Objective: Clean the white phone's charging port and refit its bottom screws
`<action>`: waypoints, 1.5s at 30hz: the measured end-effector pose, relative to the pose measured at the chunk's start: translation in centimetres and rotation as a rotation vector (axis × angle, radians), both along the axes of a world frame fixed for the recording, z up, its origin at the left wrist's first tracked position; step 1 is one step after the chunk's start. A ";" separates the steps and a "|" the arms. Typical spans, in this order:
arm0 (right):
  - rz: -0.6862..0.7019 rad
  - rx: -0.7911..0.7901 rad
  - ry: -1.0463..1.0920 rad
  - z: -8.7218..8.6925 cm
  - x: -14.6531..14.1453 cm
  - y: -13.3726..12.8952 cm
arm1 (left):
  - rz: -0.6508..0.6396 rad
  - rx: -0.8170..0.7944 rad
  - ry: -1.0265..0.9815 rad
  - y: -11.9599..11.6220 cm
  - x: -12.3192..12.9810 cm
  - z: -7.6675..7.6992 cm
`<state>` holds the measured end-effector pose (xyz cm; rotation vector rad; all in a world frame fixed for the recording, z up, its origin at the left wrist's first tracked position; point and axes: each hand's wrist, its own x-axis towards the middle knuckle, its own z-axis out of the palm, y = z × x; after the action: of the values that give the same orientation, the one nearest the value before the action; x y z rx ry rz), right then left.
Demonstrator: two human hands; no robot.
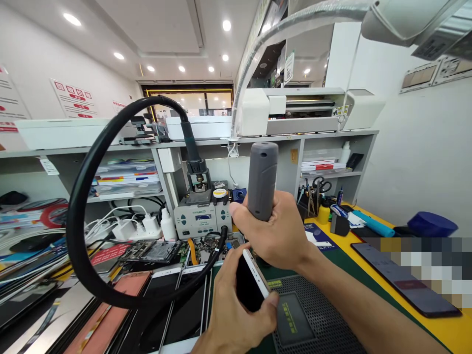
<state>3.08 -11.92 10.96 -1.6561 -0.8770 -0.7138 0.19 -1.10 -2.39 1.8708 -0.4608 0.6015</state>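
My left hand (239, 307) is closed around a white-edged smartphone (257, 275), gripping it by its edges. The phone is tilted, with its dark screen side facing left. Just above it, my right hand (278, 236) wraps round the thick grey handle (263, 182) of a tool held upright. The working end of this tool is hidden behind the hand, so I cannot tell whether it touches the phone. Below the phone is a black perforated pad (324, 314) on a dark green mat.
A hot-air station (202, 221) stands at the back, its black hose (75, 211) looping across the left. Several phones (162, 290) and opened parts lie at left. A dark phone (405, 280) and scissors (321, 185) are at right. A lamp arm (243, 73) arches overhead.
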 end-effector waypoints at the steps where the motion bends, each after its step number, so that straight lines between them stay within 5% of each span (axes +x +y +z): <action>1: 0.004 -0.021 0.005 -0.1 0.1 -0.1 | 0.001 -0.001 0.023 0.0 -0.1 0.1; 15: 0.006 -0.140 0.084 -1.3 0.0 0.2 | 0.093 0.008 0.018 -0.1 -0.1 1.2; 31: 0.057 -0.190 0.067 -1.1 -0.2 0.0 | -0.020 0.051 -0.030 0.0 -0.2 1.5; 45: 0.029 -0.253 -0.073 -1.5 0.2 -0.1 | 0.011 0.087 0.014 0.0 -0.2 1.2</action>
<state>3.32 -11.97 9.44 -1.8454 -1.0767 -0.6680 -0.04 -1.08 -1.24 1.9602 -0.4747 0.5828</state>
